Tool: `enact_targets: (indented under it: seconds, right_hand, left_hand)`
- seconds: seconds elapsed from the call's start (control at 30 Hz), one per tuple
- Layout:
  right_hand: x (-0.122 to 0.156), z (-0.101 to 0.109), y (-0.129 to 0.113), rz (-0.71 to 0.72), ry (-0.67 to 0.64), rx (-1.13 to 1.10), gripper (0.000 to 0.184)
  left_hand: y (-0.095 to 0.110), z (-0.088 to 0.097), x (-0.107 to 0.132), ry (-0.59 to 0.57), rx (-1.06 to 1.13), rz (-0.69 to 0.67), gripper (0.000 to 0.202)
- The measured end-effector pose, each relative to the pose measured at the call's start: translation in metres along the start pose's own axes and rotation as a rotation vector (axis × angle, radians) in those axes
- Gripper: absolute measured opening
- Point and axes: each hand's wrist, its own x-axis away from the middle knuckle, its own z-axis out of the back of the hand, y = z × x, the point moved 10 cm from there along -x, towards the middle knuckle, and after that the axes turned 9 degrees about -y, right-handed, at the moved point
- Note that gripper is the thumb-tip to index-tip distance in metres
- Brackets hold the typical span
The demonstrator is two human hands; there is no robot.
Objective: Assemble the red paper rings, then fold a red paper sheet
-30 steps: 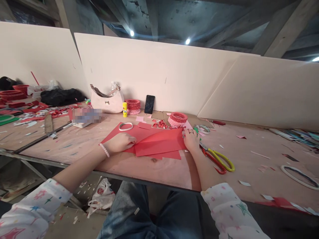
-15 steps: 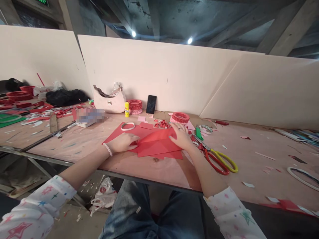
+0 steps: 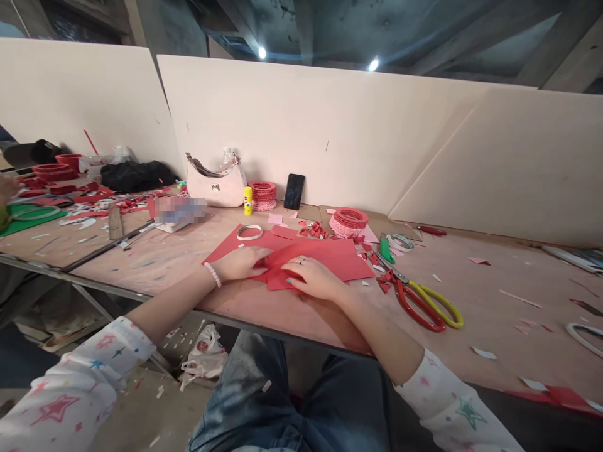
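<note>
Right hand point(image 3: 315, 279) slid toward left hand point(image 3: 241, 263); both on one red sheet point(image 3: 330, 258).

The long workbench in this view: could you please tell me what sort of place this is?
It looks like a paper-craft workshop: red paper sheets, scissors and stacked red paper rings lie on the bench.

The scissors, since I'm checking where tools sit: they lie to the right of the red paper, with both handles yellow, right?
Not quite: the head view shows the scissors with one red handle and one yellow handle. They do lie to the right of the red paper.
</note>
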Motion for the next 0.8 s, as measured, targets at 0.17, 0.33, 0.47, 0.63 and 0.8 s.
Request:
enact_targets:
  seconds: [0.17, 0.33, 0.47, 0.63, 0.8]
  right_hand:
    - [-0.005, -0.011, -0.012, 0.039, 0.001, -0.032, 0.031]
    - [-0.007, -0.019, -0.012, 0.055, -0.059, -0.064, 0.044]
    - [-0.008, -0.021, -0.014, 0.058, -0.112, -0.082, 0.049]
    - [-0.009, -0.017, -0.013, 0.012, -0.129, -0.092, 0.049]
    - [-0.008, -0.012, -0.016, 0.003, -0.084, -0.096, 0.035]
  left_hand:
    - [-0.006, -0.005, -0.002, -0.014, 0.036, 0.029, 0.014]
    - [-0.022, -0.008, -0.006, 0.05, 0.123, 0.083, 0.014]
    - [-0.036, -0.012, -0.006, 0.07, 0.259, 0.132, 0.017]
    - [-0.035, -0.012, -0.006, 0.025, 0.294, 0.089, 0.019]
    - [-0.022, -0.009, -0.004, -0.027, 0.261, -0.024, 0.021]
